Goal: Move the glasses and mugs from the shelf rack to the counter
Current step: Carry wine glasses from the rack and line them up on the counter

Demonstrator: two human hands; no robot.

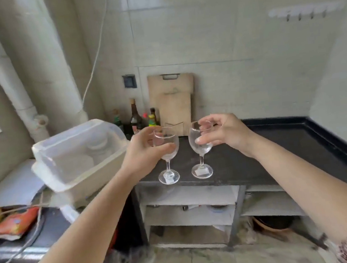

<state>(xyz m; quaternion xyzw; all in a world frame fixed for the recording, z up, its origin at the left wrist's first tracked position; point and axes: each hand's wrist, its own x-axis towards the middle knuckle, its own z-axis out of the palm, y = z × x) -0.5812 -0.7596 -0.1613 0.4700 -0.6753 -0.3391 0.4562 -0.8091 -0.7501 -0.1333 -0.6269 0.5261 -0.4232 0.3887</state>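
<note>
Two clear stemmed wine glasses are upright over the near edge of the dark counter (279, 139). My left hand (143, 152) is wrapped around the bowl of the left glass (168, 169). My right hand (223, 133) pinches the rim and bowl of the right glass (201, 158) from the right side. Both glass feet carry a small white sticker and sit at or just above the counter's front edge; I cannot tell whether they touch it. The two glasses stand side by side, a little apart.
A translucent lidded plastic dish box (78, 155) stands left of the glasses. Sauce bottles (135, 116) and wooden cutting boards (173, 102) lean at the back wall. White shelves (191, 206) sit under the counter. An orange packet (14, 223) and cables lie at the left.
</note>
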